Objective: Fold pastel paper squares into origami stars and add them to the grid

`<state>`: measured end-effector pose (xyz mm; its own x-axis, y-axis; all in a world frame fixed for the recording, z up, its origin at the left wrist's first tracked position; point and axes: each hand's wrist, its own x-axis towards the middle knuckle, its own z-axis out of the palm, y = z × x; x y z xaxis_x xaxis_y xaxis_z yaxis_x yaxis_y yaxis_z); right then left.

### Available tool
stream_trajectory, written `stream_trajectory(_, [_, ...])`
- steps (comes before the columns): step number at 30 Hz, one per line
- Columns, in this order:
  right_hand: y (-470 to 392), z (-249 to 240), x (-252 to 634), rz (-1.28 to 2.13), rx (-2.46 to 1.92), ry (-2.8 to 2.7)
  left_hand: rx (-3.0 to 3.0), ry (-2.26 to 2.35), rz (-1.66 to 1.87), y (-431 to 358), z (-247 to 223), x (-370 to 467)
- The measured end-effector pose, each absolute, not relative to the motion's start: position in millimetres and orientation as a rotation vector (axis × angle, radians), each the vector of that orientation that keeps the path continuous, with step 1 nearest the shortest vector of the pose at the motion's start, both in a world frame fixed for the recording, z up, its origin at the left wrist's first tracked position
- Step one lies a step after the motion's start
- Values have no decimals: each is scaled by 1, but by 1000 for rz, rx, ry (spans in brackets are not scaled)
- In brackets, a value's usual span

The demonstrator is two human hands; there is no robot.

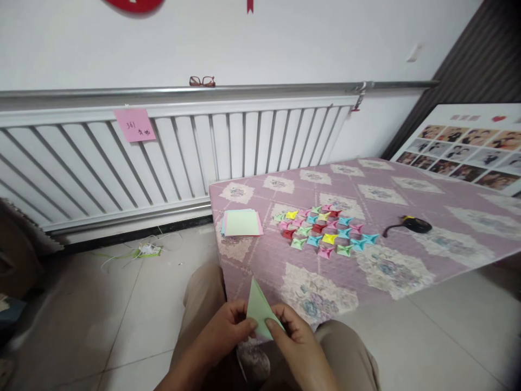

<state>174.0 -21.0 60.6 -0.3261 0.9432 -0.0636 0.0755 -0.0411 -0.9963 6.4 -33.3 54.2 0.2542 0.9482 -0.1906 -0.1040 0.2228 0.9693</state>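
Note:
A folded sheet of light green paper [259, 310] with a pointed top is held over my lap, at the table's near edge. My left hand [231, 330] pinches its left side between thumb and fingers. On its lower right side my right hand [293, 335] grips it, the thumb lying on the front. Farther off on the table lies a stack of square paper sheets [241, 223], pale green on top with pink and blue edges showing. To the right of the stack, several small folded paper pieces [318, 229] in yellow, pink, red, blue and green sit in rows.
A purple flowered cloth covers the table [264, 260]. A black object with a curved thin end [415, 224] lies on its right part. Behind stands a white radiator [236, 141] bearing a pink note [135, 125]; glasses [202, 81] rest on the pipe. A photo board [468, 144] leans at right.

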Motion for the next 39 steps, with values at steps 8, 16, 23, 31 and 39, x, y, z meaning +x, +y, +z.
stream_trajectory(8, [-22, 73, 180, 1266, -1192, -1775, 1021, 919, 902, -37, 61, 12])
stream_trajectory(16, [-19, 63, 186, 232, -1120, -1923, 876, 1117, 1079, -40, 59, 32])
stream_trajectory(23, [-21, 69, 186, -215, -1012, -2020, 735, 971, 1172, -44, 55, 41])
stream_trajectory(31, [-21, 65, 189, -222, -1026, -1976, 704, 967, 1202, -43, 54, 41])
stream_trajectory(39, [-20, 66, 188, -209, -1021, -1964, 664, 973, 1248, -41, 52, 42])
